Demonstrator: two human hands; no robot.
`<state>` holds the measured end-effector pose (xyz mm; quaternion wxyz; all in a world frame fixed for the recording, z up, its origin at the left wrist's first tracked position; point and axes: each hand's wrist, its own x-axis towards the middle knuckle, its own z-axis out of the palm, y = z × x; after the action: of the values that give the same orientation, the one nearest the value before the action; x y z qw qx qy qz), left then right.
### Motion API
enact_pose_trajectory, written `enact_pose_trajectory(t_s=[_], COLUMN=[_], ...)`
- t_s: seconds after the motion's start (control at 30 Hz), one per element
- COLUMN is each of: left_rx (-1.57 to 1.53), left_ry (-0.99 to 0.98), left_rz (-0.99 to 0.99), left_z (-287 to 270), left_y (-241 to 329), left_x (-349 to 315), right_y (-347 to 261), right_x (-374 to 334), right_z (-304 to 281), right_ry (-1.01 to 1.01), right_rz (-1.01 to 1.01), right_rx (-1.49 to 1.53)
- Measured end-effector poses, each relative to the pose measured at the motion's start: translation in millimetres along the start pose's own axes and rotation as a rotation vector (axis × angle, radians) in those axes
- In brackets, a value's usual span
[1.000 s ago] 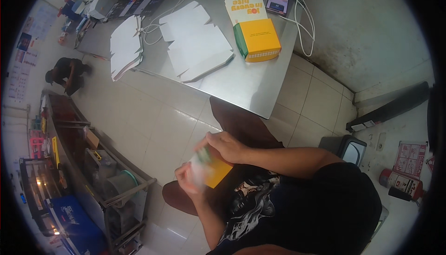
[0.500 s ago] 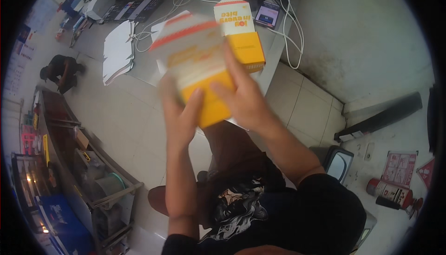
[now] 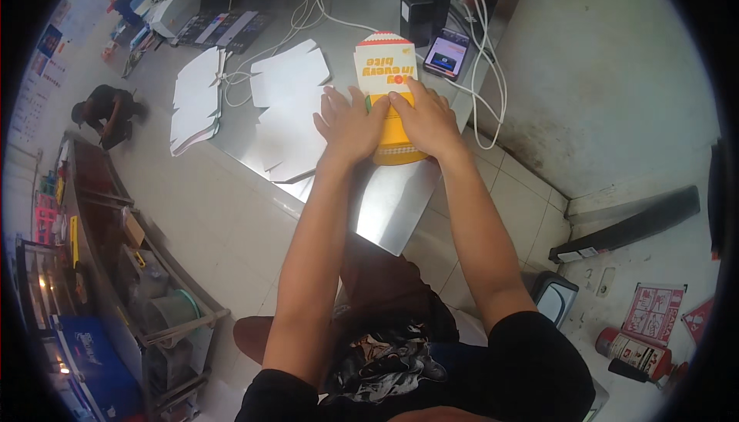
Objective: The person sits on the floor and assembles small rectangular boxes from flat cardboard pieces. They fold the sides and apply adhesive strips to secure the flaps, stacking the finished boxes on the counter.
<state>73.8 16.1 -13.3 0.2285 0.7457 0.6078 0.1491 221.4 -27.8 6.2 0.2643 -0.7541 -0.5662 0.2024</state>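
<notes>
A white and yellow folded paper carton [image 3: 385, 66] with a red scalloped end lies on the metal table, seemingly on top of a similar one. My left hand [image 3: 354, 126] rests at its left side, thumb on the yellow part and fingers spread toward a white sheet. Over the right side lies my right hand [image 3: 427, 118], its thumb close to the left one and its fingers stretched forward along the edge. Both palms face down, partly hiding the carton's middle. Just left are unfolded white carton blanks [image 3: 289, 103], plain side up.
Another stack of white blanks [image 3: 196, 99] lies farther left. A phone [image 3: 446, 54] and black chargers [image 3: 418, 14] with white cables stand at the back right of the table [image 3: 385, 218]. A person [image 3: 108, 114] crouches far left, past a shelf rack [image 3: 146, 268]. A fire extinguisher [image 3: 635, 353] is at the right.
The carton held up in both hands has come down onto the other carton at the right. My hands moved forward and right with it, uncovering the white blanks.
</notes>
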Motion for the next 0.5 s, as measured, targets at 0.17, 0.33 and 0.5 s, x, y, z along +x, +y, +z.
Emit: enact_pose_trajectory(t_s=[0.17,0.33,0.5], left_rx=[0.084,0.093,0.103], left_ry=[-0.117,-0.137,-0.098], left_rz=[0.028,0.037,0.058], left_z=[-2.2,-2.5,4.4], left_y=[-12.5,-15.5,-21.4], left_x=[4.0,3.6,9.0], right_y=[-3.5,-2.6,-14.0], right_x=[-0.9,11.4,65.6], right_z=[8.3,9.7,-3.3], right_ry=[0.029,-0.001,0.174], right_rz=[-0.026,-0.074,-0.621], right_rx=[-0.078,-0.302,-0.408])
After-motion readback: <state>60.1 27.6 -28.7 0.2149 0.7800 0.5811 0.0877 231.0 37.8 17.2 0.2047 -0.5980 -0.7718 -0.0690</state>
